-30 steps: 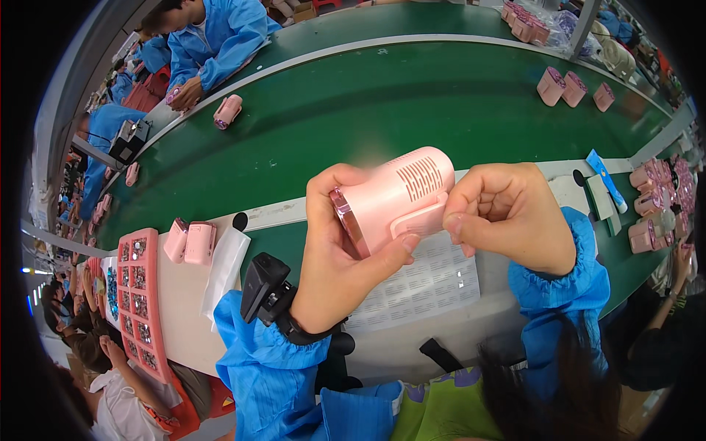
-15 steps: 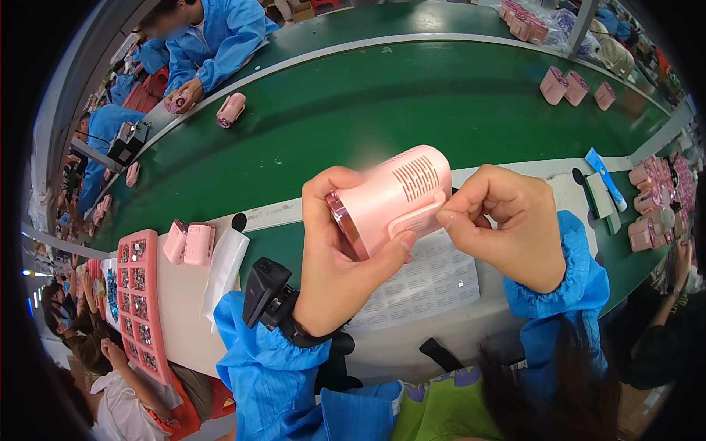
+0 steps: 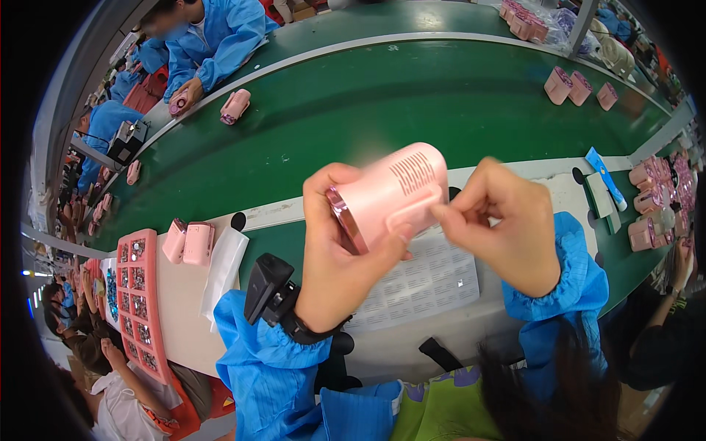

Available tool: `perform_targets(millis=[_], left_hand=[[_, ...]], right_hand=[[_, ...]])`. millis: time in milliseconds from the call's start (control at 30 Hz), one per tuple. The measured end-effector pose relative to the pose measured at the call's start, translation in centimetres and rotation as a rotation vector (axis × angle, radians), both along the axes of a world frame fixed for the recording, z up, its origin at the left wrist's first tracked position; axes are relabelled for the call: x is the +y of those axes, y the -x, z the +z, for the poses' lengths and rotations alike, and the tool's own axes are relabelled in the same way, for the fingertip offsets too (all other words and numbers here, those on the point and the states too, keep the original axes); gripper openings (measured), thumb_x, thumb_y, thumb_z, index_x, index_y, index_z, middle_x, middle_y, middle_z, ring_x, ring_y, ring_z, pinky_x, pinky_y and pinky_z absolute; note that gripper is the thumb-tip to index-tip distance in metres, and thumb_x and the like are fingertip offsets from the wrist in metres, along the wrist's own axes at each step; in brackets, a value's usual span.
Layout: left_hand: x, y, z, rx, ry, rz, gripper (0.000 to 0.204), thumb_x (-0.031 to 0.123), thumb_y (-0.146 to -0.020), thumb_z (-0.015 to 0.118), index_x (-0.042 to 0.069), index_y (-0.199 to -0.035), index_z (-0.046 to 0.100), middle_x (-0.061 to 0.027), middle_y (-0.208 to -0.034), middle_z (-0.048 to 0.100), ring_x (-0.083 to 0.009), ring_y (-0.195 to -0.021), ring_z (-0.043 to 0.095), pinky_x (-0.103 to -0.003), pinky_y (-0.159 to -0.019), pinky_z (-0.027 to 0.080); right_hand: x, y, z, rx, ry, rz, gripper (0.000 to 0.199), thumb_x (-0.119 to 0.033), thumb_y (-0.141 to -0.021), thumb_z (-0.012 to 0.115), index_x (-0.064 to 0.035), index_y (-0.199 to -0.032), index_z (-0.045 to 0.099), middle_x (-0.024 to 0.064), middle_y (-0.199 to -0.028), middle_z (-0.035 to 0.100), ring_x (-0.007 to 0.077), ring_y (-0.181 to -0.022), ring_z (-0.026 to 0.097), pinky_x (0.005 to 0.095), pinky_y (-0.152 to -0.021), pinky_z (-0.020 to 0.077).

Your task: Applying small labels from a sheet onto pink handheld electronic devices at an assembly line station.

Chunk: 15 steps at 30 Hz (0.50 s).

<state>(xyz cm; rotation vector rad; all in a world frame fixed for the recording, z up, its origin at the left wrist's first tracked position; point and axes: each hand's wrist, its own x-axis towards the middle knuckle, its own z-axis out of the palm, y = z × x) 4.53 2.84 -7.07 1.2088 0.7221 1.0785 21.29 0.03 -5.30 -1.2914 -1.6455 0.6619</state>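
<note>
Pink device [image 3: 386,192], head view: gripped in the left hand [image 3: 332,261], tilted, raised over the green table [image 3: 309,117] and between both hands. Left thumb laid beside the raised side panel [image 3: 410,212], fingers wrapped around the end with the glossy purple band [image 3: 347,220]. Right hand [image 3: 511,229] curled and slightly blurred, thumb and forefinger drawn close at the opposite end, near the vent slots [image 3: 414,173]; contact, or anything pinched between the tips, impossible to tell. Below both hands, a printed sheet [image 3: 430,287]; left of the left hand, a white wrapper [image 3: 224,272], two pink units [image 3: 197,244] and, farther out, a compartmented tray [image 3: 152,283]. Right of the right hand, a blue tube [image 3: 607,181]. Far ahead of the left hand, a co-worker [image 3: 217,40] with a similar pink piece [image 3: 180,103]. Possible trouble, by judgement: a slip from the left hand, given a smooth, rounded shell supported at one end; scratches from a stray fingernail; smudges on the band from bare fingers.
</note>
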Motion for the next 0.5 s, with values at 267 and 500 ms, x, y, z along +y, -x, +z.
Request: perform_targets(millis=[267, 500], left_hand=[[0.5, 0.1, -0.1, -0.046, 0.062, -0.099, 0.056, 0.0, -0.077, 0.055, 0.009, -0.119, 0.02, -0.016, -0.114, 0.041, -0.022, -0.1, 0.05, -0.03, -0.069, 0.05], [3.4, 4.1, -3.4, 0.638, -0.476, -0.129, 0.058, 0.019, -0.074, 0.064, 0.008, -0.122, 0.032, -0.0219, -0.119, 0.035, -0.0306, -0.113, 0.037, -0.039, -0.091, 0.035]], right_hand=[[3.4, 0.0, -1.9, 0.343, 0.011, 0.334, 0.042, -0.007, -0.073, 0.064, -0.0025, -0.108, 0.042, 0.003, -0.09, 0.051, 0.0071, -0.081, 0.048, 0.0216, -0.067, 0.0415], [15.0, -8.1, -8.1, 0.078, 0.224, -0.015, 0.048, -0.028, -0.076, 0.061, -0.0026, -0.112, 0.04, 0.0082, -0.1, 0.051, 0.0143, -0.095, 0.049, 0.0243, -0.081, 0.04]])
